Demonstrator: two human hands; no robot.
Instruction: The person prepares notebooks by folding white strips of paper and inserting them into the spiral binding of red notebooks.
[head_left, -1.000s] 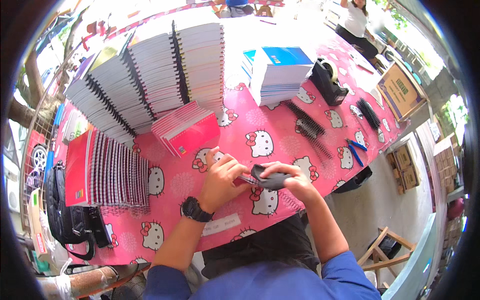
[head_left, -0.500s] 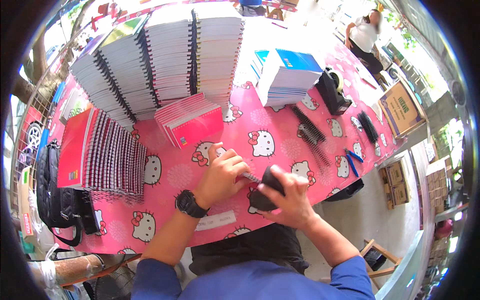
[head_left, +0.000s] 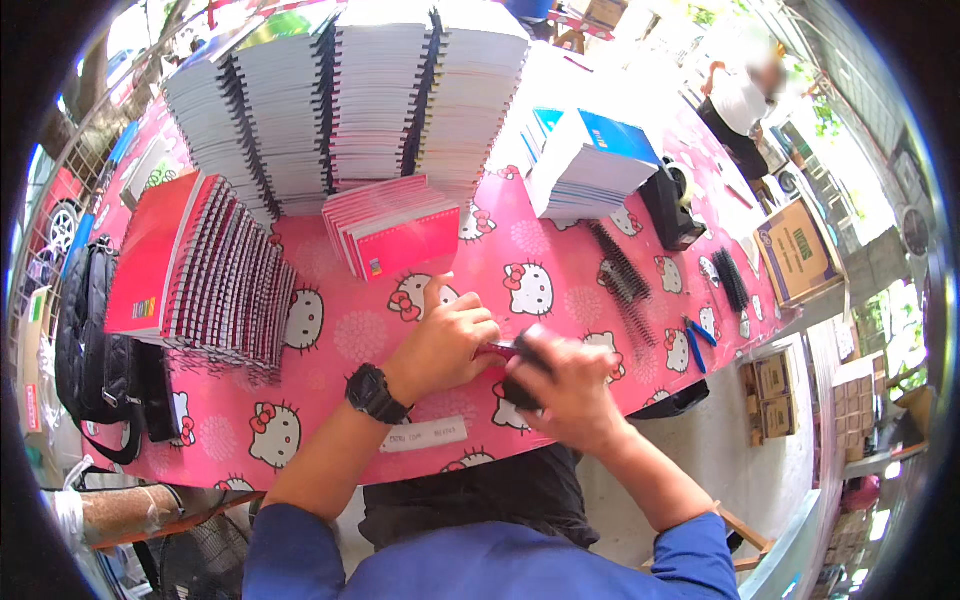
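Blue sleeves [head_left: 295, 550] come in lowest, with a black wristwatch [head_left: 376, 393] on the left wrist. Just beyond it, a white paper strip [head_left: 425, 435] lies near the edge of the pink patterned tabletop [head_left: 340, 420]. Above that surface, the left hand [head_left: 445, 345] has its fingers closed on a slim pinkish piece [head_left: 497, 350]. The right hand [head_left: 575, 395], blurred, grips a dark object [head_left: 518, 395] against that piece's other end; exactly what either is, I cannot tell.

Blue-handled pliers [head_left: 697, 343] lie to the right, and a black bag [head_left: 95, 350] sits at the far left beside a stack of red spiral notebooks [head_left: 160, 260]. Past the hands come black coils [head_left: 625, 265], a smaller red pile [head_left: 405, 235], a black tape dispenser [head_left: 675, 210] and a blue-covered stack [head_left: 600, 170]. Tall spiral-bound stacks [head_left: 380, 100] rise behind the red pile. Farther off is a person in white [head_left: 738, 100].
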